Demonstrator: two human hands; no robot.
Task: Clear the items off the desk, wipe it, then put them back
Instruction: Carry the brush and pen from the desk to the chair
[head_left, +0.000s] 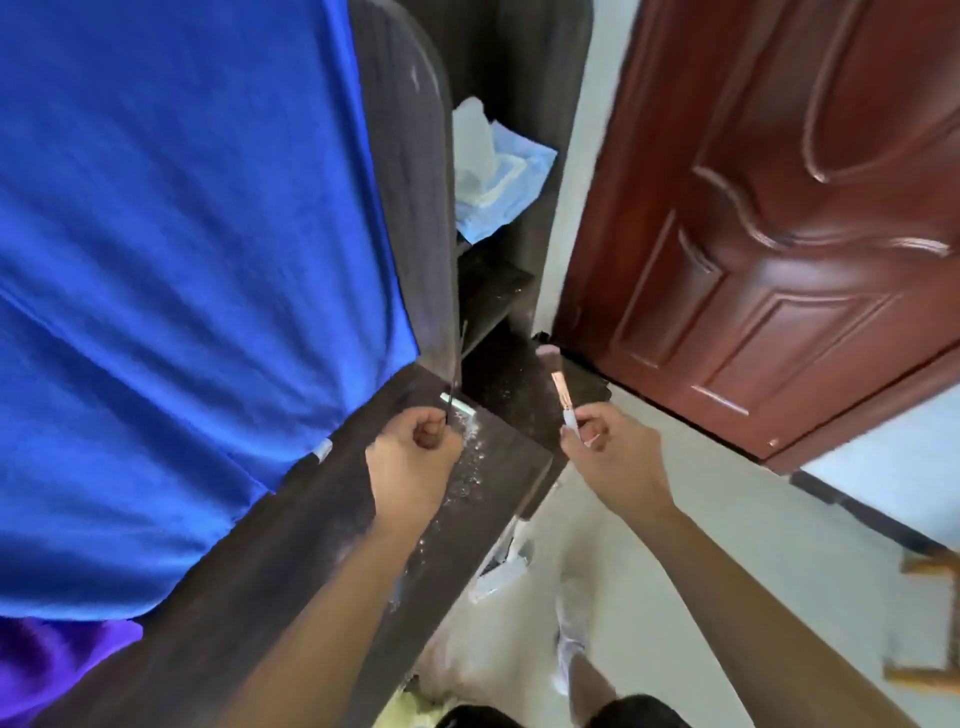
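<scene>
My left hand (413, 457) hovers over the corner of the dark wooden desk (291, 561) and grips a thin dark stick-like item (457, 364) that points upward. To its right, off the desk edge, my right hand (597, 441) pinches a make-up brush (558, 382) with a white and rose-gold handle, its bristles pointing up. White dust (470, 462) is scattered on the desk corner. A small white tube (457, 404) lies on the desk just beyond my left hand.
A blue cloth (171, 260) covers the left part over the desk. Dark shelves (498, 296) stand behind the corner, holding a blue-and-white cloth or packet (498, 182). A brown wooden door (779, 234) stands at right. Plastic bags (509, 582) lie on the pale floor.
</scene>
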